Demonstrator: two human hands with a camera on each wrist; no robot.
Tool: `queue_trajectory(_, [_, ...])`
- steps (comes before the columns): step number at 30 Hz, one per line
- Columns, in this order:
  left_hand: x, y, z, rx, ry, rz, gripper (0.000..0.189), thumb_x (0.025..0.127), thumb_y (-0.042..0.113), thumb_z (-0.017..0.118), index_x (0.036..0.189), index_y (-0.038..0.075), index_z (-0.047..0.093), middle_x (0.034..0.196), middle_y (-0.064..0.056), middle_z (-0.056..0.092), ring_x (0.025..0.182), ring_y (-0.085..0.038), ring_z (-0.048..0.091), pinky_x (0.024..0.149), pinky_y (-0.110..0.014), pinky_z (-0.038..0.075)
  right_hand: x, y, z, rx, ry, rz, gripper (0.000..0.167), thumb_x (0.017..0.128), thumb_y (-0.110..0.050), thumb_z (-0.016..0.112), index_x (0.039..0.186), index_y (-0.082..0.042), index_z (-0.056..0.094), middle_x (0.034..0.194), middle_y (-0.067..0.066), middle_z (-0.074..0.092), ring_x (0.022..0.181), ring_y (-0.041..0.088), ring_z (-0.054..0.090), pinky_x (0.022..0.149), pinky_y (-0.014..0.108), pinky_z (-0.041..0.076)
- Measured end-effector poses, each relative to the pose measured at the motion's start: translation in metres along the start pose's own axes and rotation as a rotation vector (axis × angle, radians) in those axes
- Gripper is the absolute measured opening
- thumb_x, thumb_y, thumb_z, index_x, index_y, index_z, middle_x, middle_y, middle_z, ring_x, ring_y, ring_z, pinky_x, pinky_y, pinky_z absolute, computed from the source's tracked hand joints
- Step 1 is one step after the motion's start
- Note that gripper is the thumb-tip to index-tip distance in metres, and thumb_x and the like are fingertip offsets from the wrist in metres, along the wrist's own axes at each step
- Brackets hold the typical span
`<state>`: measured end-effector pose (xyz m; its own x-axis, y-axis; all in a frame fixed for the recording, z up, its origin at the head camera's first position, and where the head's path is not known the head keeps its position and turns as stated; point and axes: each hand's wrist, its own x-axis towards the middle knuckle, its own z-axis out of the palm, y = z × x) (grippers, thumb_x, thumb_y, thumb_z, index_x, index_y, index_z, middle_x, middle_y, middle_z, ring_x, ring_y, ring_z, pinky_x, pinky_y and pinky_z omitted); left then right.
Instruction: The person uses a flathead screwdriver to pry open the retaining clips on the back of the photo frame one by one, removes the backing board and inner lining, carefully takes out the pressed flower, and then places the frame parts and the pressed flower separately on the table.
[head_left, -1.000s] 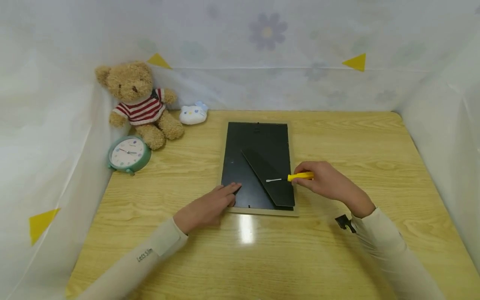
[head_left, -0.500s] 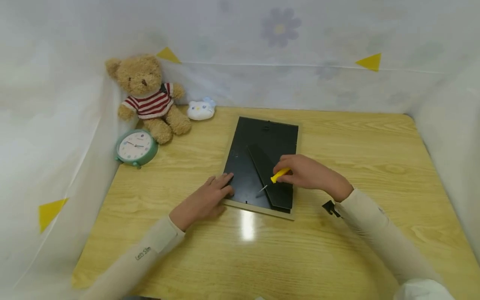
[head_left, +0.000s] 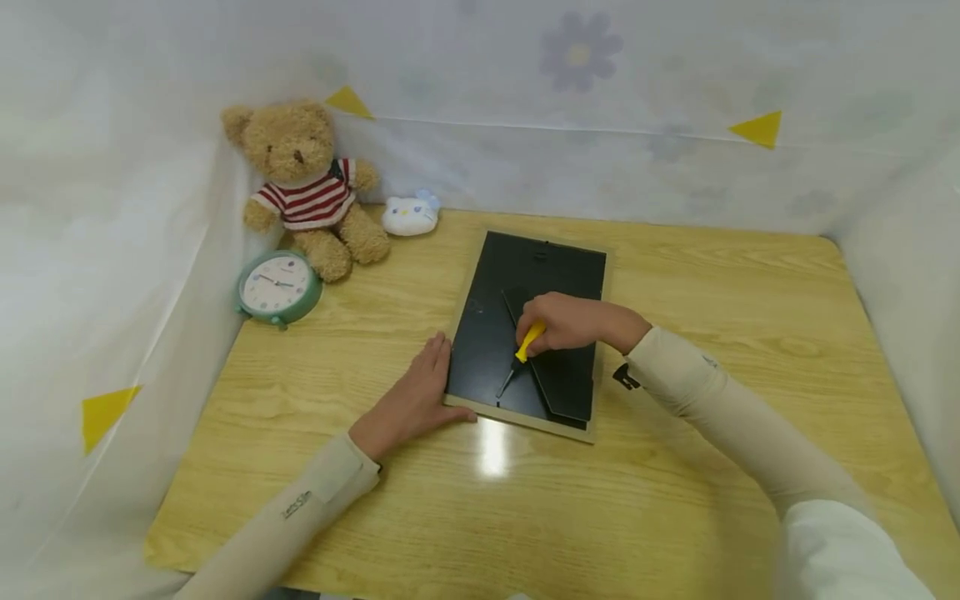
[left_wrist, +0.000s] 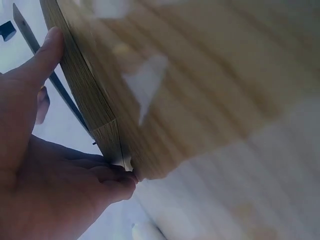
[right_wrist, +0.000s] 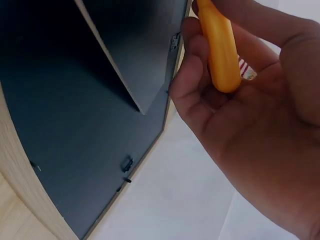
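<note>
A photo frame (head_left: pixel 480 350) lies face down on the wooden table, black back up, with a light wooden rim and a slanted stand flap (head_left: pixel 566 379). My right hand (head_left: pixel 566 321) holds a screwdriver by its yellow handle (right_wrist: pixel 222 55), above the flap. The screwdriver's metal shaft (head_left: pixel 506 382) points down beside a small black tab (head_left: pixel 497 404) at the near rim; whether it touches cannot be told. At the near left corner my left hand (head_left: pixel 416 396) rests against the frame, fingers straight along the left side, thumb along the near side (left_wrist: pixel 47 55).
A teddy bear (head_left: pixel 311 192) in a striped shirt sits at the back left. Next to it are a white cat-face plush (head_left: pixel 411 215) and a green alarm clock (head_left: pixel 279 287). White sheeting with yellow triangles (head_left: pixel 757 129) surrounds the table (head_left: pixel 720 287).
My right hand has carried the screwdriver left across the flap and tilted its tip toward the near rim. My left hand has shifted from the back panel to the corner. The frame has turned slightly.
</note>
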<state>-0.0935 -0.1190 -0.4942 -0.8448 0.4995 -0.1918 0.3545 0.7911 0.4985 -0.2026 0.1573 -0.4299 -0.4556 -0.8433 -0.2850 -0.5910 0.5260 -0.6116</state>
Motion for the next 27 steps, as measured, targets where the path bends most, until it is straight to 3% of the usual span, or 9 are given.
queue_trajectory(7, [0.004, -0.003, -0.002, -0.030, 0.008, 0.018, 0.120, 0.081, 0.054, 0.078, 0.155, -0.010, 0.008, 0.163, -0.028, 0.003, 0.152, -0.037, 0.007, 0.120, -0.049, 0.018, 0.012, 0.006, -0.002, 0.038, -0.088, 0.038, 0.019, 0.093, -0.014, 0.072, 0.110, -0.007, 0.077, 0.109, 0.007, 0.068, 0.094, 0.019, 0.061, 0.085, 0.037, 0.053])
queue_trajectory(15, [0.008, -0.004, -0.006, -0.048, -0.013, 0.010, 0.121, 0.080, 0.052, 0.080, 0.156, -0.010, 0.008, 0.163, -0.029, 0.004, 0.151, -0.039, 0.008, 0.119, -0.050, 0.019, 0.025, 0.007, -0.007, 0.041, -0.154, 0.017, 0.017, 0.093, -0.010, 0.071, 0.108, -0.006, 0.078, 0.109, 0.006, 0.071, 0.091, 0.017, 0.064, 0.083, 0.036, 0.054])
queue_trajectory(27, [0.009, -0.004, -0.006, -0.039, -0.021, 0.001, 0.123, 0.080, 0.053, 0.080, 0.156, -0.010, 0.006, 0.163, -0.029, 0.002, 0.151, -0.040, 0.009, 0.119, -0.051, 0.020, 0.032, 0.003, -0.005, 0.021, -0.151, 0.023, 0.016, 0.093, -0.010, 0.071, 0.107, -0.007, 0.078, 0.110, 0.007, 0.068, 0.094, 0.019, 0.060, 0.085, 0.037, 0.052])
